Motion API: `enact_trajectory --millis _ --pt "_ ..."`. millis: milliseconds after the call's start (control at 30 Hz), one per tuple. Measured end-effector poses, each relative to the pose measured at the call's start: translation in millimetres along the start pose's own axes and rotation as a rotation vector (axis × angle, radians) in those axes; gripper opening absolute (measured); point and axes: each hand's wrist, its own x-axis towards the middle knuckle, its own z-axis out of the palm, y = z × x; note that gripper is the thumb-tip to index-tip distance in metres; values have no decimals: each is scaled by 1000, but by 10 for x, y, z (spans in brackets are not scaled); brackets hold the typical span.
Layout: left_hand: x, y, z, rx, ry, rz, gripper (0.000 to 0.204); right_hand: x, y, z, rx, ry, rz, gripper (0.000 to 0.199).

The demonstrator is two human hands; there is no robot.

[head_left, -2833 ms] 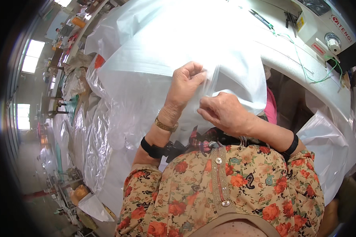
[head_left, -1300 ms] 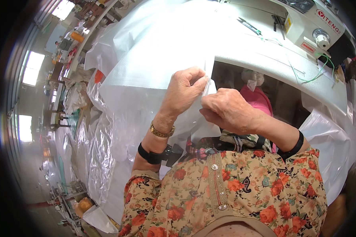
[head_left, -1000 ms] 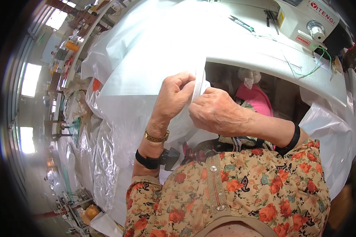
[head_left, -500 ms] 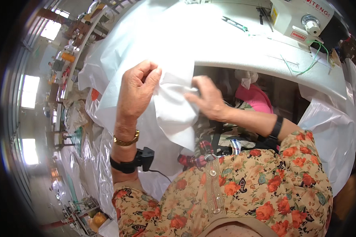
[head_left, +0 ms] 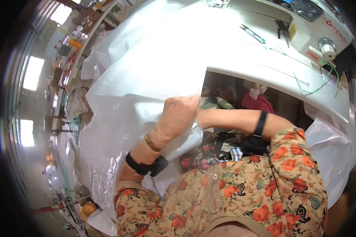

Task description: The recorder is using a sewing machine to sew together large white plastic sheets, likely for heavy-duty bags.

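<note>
Now our right arm (head_left: pixel 233 119) comes in behind our left hand (head_left: pixel 180 112), which pinches the white sheet (head_left: pixel 154 75), so both seem busy there; hidden right grip, we can't tell.

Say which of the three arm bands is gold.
The wrist band, nearest the left hand, is gold; the left forearm band and right arm band are black.

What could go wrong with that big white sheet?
The white sheet might slide down, because part of it hangs off the table. It could crease where the left hand is closed at its edge. And the sheet might catch on the snips or loose green thread on the table.
</note>
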Motion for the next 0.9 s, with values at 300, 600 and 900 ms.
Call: enact_trajectory --millis 300,600,900 --pt "-256 -23 560 -1462 257 -662 11 -568 -117 -1199 -595 286 -219 13" --pt "-347 -109 551 -1890 204 -628 14 -440 6 -1205 -615 156 -423 27" --pt "-358 265 304 -198 623 -299 39 -458 -39 -1088 -678 205 -426 12"
